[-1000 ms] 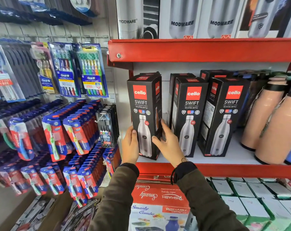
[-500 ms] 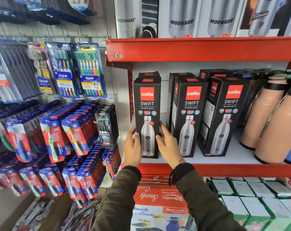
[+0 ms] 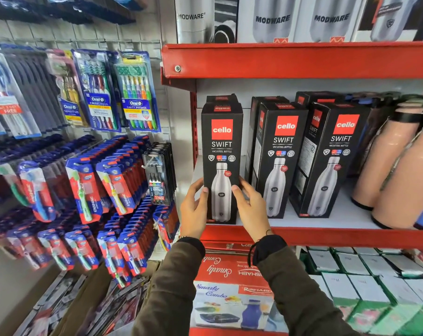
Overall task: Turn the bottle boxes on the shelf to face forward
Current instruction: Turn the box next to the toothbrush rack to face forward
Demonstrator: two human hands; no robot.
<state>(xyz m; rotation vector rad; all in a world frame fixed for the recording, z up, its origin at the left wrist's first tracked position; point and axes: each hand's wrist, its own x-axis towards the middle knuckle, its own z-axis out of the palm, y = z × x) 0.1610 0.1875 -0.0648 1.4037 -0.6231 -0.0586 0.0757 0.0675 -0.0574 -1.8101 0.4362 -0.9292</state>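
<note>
Both hands, left [image 3: 193, 209] and right [image 3: 250, 209], clasped the leftmost box [image 3: 222, 161] by its sides; two boxes [image 3: 282, 161] stood just right, pink flasks [image 3: 385, 161] beyond.

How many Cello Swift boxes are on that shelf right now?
6 visible: three front boxes, left in both hands, middle, right; one behind each. More may be hidden.

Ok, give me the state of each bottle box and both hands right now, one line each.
Left box: upright, front facing forward, held at both sides.
Middle box: upright, turned slightly, left side panel showing.
Right box: upright, turned more, left side panel showing.
Left hand: grip on the left box's left edge.
Right hand: grip on its right edge.
</note>
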